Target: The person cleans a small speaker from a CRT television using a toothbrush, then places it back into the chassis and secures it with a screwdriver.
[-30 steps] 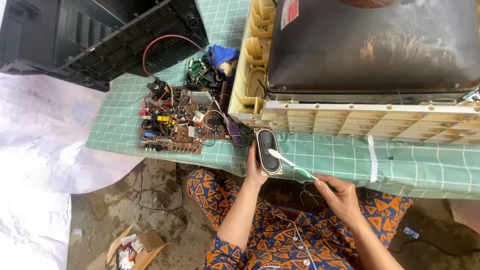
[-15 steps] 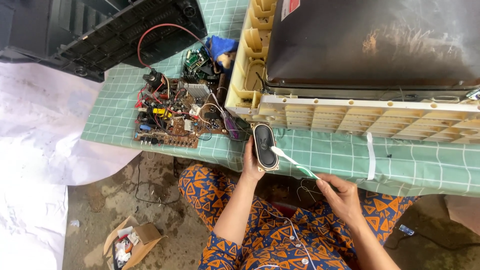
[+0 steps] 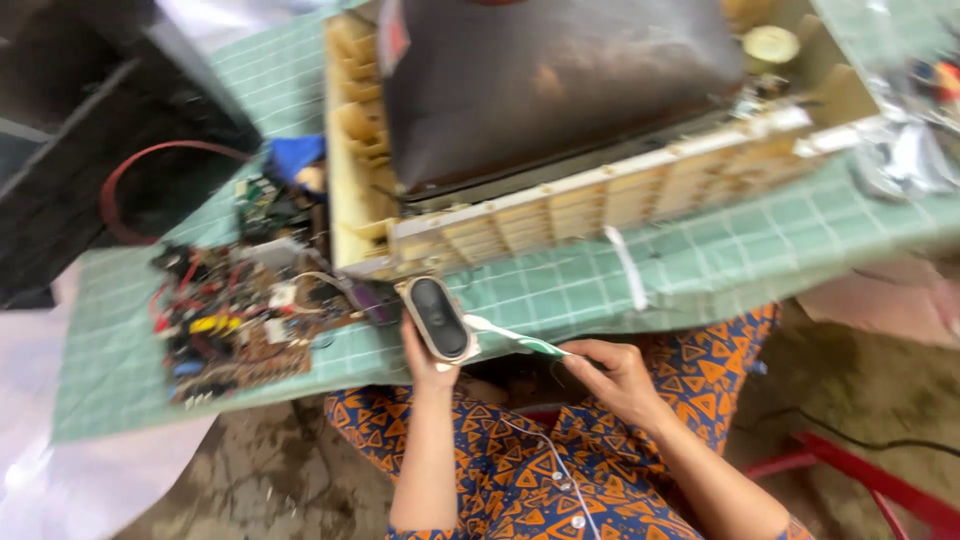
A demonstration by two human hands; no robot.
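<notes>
My left hand [image 3: 424, 362] grips an oval black speaker [image 3: 438, 317] with a pale rim, held upright at the near edge of the green gridded table mat [image 3: 700, 270]. My right hand [image 3: 612, 372] pinches a thin white-and-green tool or wire strip [image 3: 512, 336] whose tip reaches the speaker's right side. Just behind the speaker lies an old television set [image 3: 560, 110], face down, with its cream plastic frame [image 3: 560, 215] toward me. A brown circuit board [image 3: 245, 320] full of coloured parts and wires lies to the left.
A black rear casing [image 3: 90, 150] with a red wire loop [image 3: 150, 165] sits at the far left. White sheeting [image 3: 60, 470] hangs below the table's left end. A red stool leg [image 3: 860, 480] and bare dirt floor show at the lower right. Silvery clutter [image 3: 900, 150] lies at the far right.
The camera has swung right and tilted, so the whole scene has shifted left. Both hands keep the same hold on the speaker and the thin strip at the table edge.
</notes>
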